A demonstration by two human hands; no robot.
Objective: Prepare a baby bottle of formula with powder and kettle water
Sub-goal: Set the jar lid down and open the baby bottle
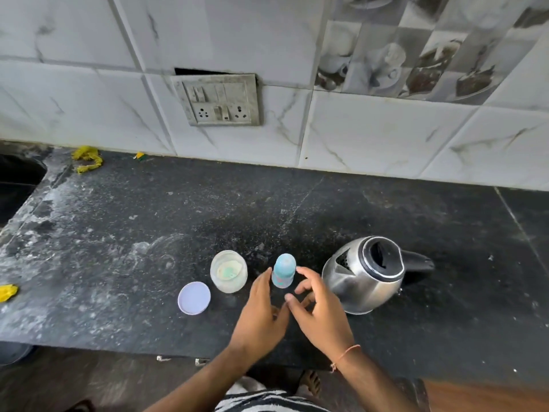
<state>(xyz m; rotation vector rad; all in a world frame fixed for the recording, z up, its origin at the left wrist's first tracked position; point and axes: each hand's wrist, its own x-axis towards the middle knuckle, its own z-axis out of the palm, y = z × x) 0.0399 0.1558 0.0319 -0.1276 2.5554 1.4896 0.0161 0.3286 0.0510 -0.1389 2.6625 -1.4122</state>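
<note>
A small baby bottle (283,271) with a blue cap stands upright near the front of the dark stone bench (148,233), between an open jar and a kettle. The left hand (261,310) reaches in from below with its fingers stretched toward the bottle's left side, the fingertips just beside it; whether they touch cannot be told. The right hand (319,307) sits at the bottle's right, fingers spread and curled, the forefinger arching close to the cap. Neither grip is closed on anything: both hands are loose and apart, framing the bottle. A thin orange thread (344,356) circles the right wrist.

Left of the bottle stands the clear powder jar (228,271), lid off, with pale powder and a greenish scoop inside. Its lilac lid (194,297) lies flat on the bench just beside the jar, to the front left. Right of the bottle stands the steel kettle (364,275), its lid open and its black handle pointing right. A switchboard (218,99) is set in the tiled wall behind.
</note>
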